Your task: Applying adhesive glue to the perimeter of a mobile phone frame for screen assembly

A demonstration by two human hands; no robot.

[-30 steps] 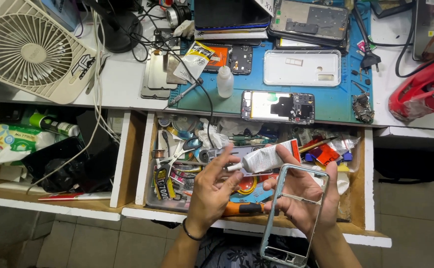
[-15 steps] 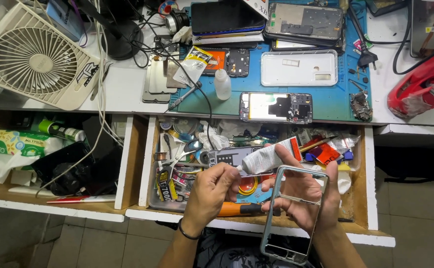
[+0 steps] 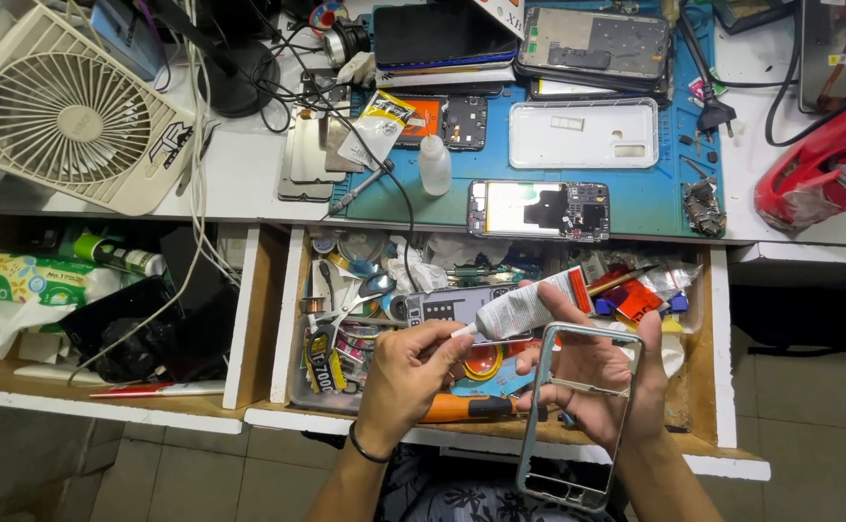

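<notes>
My right hand [image 3: 592, 372] holds a bare metal phone frame [image 3: 578, 483] upright over the open drawer, and a white glue tube [image 3: 525, 307] with a red end lies across its fingers. My left hand [image 3: 413, 372], with a black band on the wrist, pinches the tube's nozzle tip. Both hands hover above the cluttered middle drawer [image 3: 288, 319]. An orange-handled screwdriver [image 3: 466, 409] lies just under my left hand.
On the blue work mat [image 3: 674, 198] lie an opened phone [image 3: 539, 209], a white back cover [image 3: 583, 133], a small clear bottle [image 3: 435, 164] and a dark phone body [image 3: 597, 43]. A white fan [image 3: 65, 111] stands at left, a red tool [image 3: 819, 169] at right. The left drawer [image 3: 249, 319] holds tissues and cables.
My left hand has shifted from beside the tube to gripping its nozzle tip. The tube and frame stay in my right hand, almost unmoved.
</notes>
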